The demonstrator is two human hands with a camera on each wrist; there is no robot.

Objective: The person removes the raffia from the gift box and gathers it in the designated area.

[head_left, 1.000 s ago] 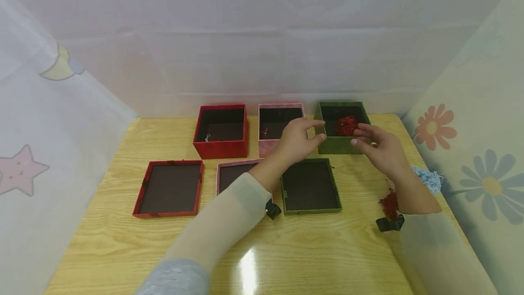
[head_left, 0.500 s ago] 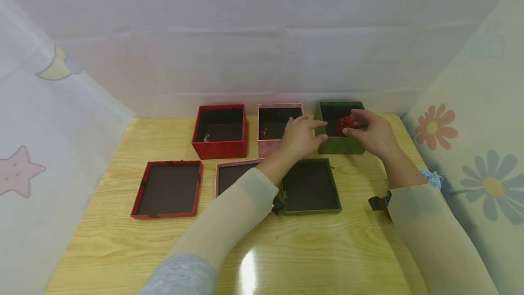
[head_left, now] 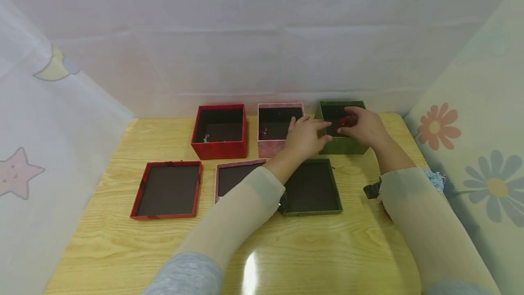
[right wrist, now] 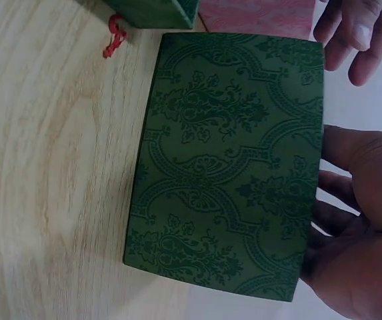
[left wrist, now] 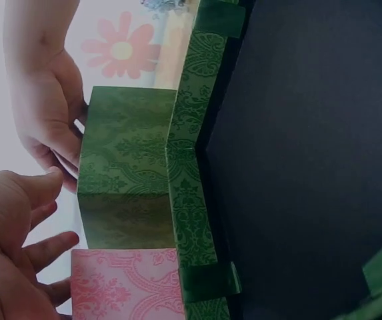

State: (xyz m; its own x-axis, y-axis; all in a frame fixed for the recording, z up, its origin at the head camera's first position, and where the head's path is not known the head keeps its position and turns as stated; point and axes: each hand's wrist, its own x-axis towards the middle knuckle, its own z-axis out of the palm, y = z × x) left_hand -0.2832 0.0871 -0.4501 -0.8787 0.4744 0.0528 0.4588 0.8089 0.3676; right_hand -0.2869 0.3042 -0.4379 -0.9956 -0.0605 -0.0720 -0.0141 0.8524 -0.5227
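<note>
In the head view my right hand (head_left: 366,129) reaches over the front rim of the green box (head_left: 344,146). Its thumb and fingers curve round a clump of red paper shred (head_left: 346,122) inside; the box wall hides the fingertips in the right wrist view. My left hand (head_left: 306,138) hovers by the gap between the pink box (head_left: 270,149) and the green box, fingers spread and holding nothing. The left wrist view shows this hand (left wrist: 11,233) beside both boxes, thumb apart from the fingers.
A red box (head_left: 219,150) stands left of the pink one. Before the boxes lie the red lid (head_left: 168,190), the pink lid (head_left: 237,179), partly under my left arm, and the green lid (head_left: 313,190). Light blue shred (head_left: 435,180) lies near the table's right edge.
My right hand has moved left and into the green box, closing round the red paper shred. My left hand has drifted slightly right, its fingers still spread.
</note>
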